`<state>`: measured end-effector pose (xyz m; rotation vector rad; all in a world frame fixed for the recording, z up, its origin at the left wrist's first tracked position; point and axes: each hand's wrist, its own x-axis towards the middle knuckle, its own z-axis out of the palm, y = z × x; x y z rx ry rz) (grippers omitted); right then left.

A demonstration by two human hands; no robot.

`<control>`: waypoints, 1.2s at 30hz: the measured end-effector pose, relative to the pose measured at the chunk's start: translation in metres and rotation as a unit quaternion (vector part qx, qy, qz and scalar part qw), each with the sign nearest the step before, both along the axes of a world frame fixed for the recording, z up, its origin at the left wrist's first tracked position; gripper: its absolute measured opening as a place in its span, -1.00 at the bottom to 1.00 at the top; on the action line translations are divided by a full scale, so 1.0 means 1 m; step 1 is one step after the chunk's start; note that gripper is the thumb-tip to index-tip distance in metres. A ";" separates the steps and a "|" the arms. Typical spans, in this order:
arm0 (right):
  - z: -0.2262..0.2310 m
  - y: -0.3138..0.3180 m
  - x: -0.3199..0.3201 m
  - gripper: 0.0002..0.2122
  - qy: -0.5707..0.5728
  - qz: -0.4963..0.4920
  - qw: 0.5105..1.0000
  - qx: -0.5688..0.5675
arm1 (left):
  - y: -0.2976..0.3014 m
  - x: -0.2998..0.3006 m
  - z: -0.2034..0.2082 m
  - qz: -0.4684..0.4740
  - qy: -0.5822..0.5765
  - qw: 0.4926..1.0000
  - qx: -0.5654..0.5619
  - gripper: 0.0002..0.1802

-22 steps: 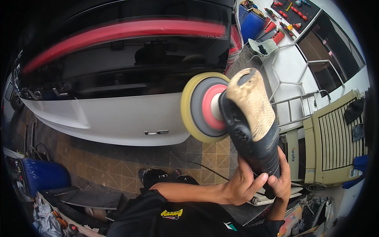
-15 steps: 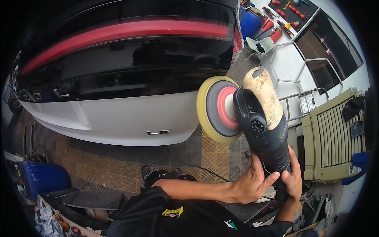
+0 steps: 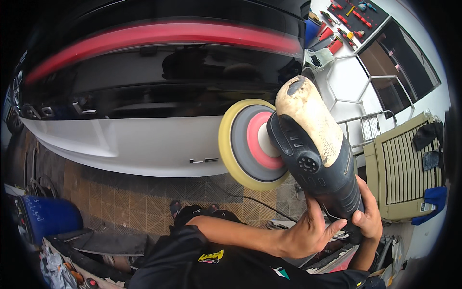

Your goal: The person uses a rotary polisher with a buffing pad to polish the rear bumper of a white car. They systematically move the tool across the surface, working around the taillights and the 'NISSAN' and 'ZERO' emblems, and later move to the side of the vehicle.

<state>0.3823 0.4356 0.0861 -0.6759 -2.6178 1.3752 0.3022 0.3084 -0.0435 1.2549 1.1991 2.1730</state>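
Both hands hold a polisher [image 3: 313, 154] with a worn cream head cover and a dark body, its head end raised. Its round pad [image 3: 250, 144] is yellow at the rim, then grey and pink inward; it stands at the right part of the car's rear. Whether the pad touches the paint I cannot tell. My right hand [image 3: 368, 214] wraps the lower handle. My left hand [image 3: 308, 233] reaches across from the left and closes on the handle's left side, some fingers hidden beneath. The car's rear [image 3: 154, 149] is silver below a glossy black panel with a red light strip [image 3: 168, 36].
A power cord [image 3: 255, 198] trails over the tiled floor [image 3: 130, 197]. A blue drum [image 3: 53, 219] stands at the left, a dark board [image 3: 113, 243] near it. At the right are an olive louvred panel [image 3: 409, 168], metal frames [image 3: 370, 127] and a tool board [image 3: 358, 19].
The polisher has shifted left and now looks larger, its pad overlapping more of the car's right rear. Both hands stay on the handle; the right hand has moved slightly right.
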 end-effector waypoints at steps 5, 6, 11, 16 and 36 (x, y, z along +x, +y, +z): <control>0.019 -0.014 -0.016 -0.01 -0.023 0.021 0.999 0.020 | -0.014 -0.001 0.004 0.098 0.094 0.990 0.024 0.02; 0.022 -0.018 -0.020 0.01 -0.026 0.022 0.999 0.026 | -0.018 -0.003 0.007 0.097 0.079 0.992 0.023 0.02; 0.023 -0.034 -0.042 0.02 -0.025 0.052 0.998 0.028 | -0.035 -0.007 0.002 0.040 -0.022 0.998 0.041 0.09; 0.029 -0.045 -0.052 0.02 -0.019 0.065 0.997 0.029 | -0.051 -0.015 0.011 0.134 0.032 0.990 0.034 -0.07; -0.056 -0.086 -0.099 -0.16 0.109 0.295 0.938 0.148 | -0.122 -0.118 -0.055 0.077 0.192 0.978 0.014 -0.47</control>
